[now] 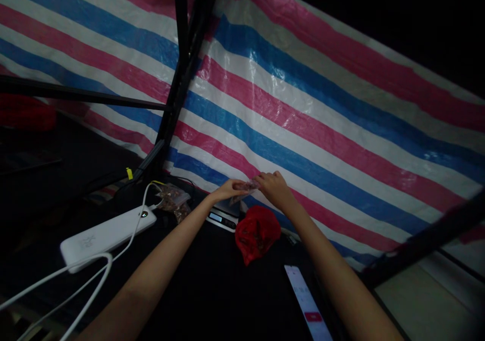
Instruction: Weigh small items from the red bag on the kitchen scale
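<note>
Both arms reach forward over a dark table. My left hand (pixel 228 189) and my right hand (pixel 271 185) are closed on a small clear plastic bag (pixel 245 187), pulled between them; something brownish shows inside it. Below the bag is a digital kitchen scale (pixel 223 221) with a lit display. To the right of the scale, under my right hand, lies a red bag (pixel 257 232) with dark pieces in its opening. Left of the scale rest more clear bags (pixel 173 199) with brownish contents.
A white power bank (pixel 108 234) with white cables (pixel 132 235) lies at left. A lit phone (pixel 306 300) lies near my right forearm. Black frame bars (pixel 176 88) stand before a striped plastic sheet (pixel 303 98).
</note>
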Motion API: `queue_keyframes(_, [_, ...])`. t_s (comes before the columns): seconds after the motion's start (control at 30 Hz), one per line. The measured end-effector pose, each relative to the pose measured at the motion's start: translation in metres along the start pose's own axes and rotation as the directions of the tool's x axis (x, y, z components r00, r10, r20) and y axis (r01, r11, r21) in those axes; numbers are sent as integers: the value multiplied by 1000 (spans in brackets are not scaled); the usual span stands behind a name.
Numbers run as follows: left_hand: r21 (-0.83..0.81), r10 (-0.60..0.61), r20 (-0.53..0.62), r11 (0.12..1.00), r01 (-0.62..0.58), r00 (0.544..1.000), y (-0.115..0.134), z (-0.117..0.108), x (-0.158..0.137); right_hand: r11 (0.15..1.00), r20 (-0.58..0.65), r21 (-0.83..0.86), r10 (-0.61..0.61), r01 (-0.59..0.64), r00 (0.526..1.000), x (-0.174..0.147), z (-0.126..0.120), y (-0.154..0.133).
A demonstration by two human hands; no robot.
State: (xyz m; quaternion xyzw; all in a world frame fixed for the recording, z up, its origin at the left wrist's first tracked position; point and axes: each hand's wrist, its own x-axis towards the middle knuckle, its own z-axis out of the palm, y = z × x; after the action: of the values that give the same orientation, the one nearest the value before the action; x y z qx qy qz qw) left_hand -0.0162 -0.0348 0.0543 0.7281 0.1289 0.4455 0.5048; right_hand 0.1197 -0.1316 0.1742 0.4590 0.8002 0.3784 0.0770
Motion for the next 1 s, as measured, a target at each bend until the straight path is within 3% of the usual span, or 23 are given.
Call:
queue_keyframes(0.17, [57,-9,-6,998,9,1000,-6,-1,1,998,7,-57,-6,6,1000,-6,-5,-1])
queue_keyframes(0.3, [242,-29,-37,970,37,999,-15,-7,1,991,-33,11,131,-131,991,-25,-11,12])
queue_keyframes(0.4, [444,-54,-79,892,84,995,-29,-10,-1,963,-33,152,231,-224,972,-51,-8,22])
queue_keyframes(0.53, [681,-38,-118,724,109,992,-56,-4,-10,884,124,408,196,-230,973,-94,12,14])
queue_keyframes(0.63, [776,-57,-151,612,154,987,-73,8,-18,820,255,511,141,-258,956,-124,36,-6])
queue_keyframes(0.77, [823,139,-226,557,112,964,-64,26,-22,833,317,471,145,-289,937,-152,69,-28])
queue_keyframes(0.87, [844,279,-102,532,-65,955,-32,47,-29,885,300,361,187,-293,935,-160,87,-37])
queue_keyframes(0.93, [826,286,124,500,-259,950,-9,64,-40,907,274,308,203,-286,940,-160,94,-42])
queue_keyframes(1.0, [776,245,364,454,-438,899,5,79,-57,919,243,286,203,-270,949,-157,99,-48])
